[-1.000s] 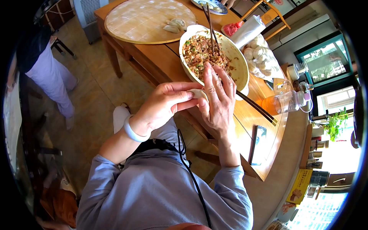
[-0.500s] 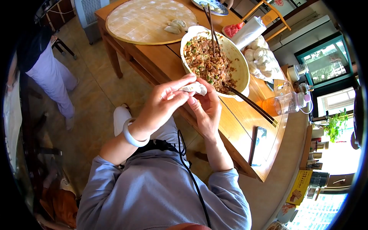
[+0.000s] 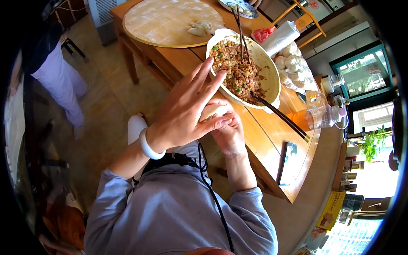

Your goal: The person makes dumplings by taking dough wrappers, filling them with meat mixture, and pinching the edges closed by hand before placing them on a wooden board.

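Between my two hands is a pale dough dumpling [image 3: 209,112], partly covered by fingers. My right hand [image 3: 229,131] is closed round it from the right side. My left hand [image 3: 180,112], with a pale bracelet on its wrist, has its fingers stretched out and spread, the thumb lying against the dumpling. Just beyond my hands stands a white bowl [image 3: 272,80] of minced filling [image 3: 238,70], with chopsticks [image 3: 289,121] in it. Several finished dumplings [image 3: 199,28] lie on a round floured board [image 3: 163,21].
On the wooden table [image 3: 259,136] are a phone [image 3: 287,163], a bottle of orange liquid [image 3: 314,117], a bag of white round items [image 3: 294,72], a plastic roll [image 3: 280,37] and a blue-white plate [image 3: 250,12] near another person's hand. A person [image 3: 59,80] stands at the left.
My left hand has opened its pinch, its fingers now spread upward. The right hand has closed round the dumpling, which sits slightly lower. The view has shifted a little.
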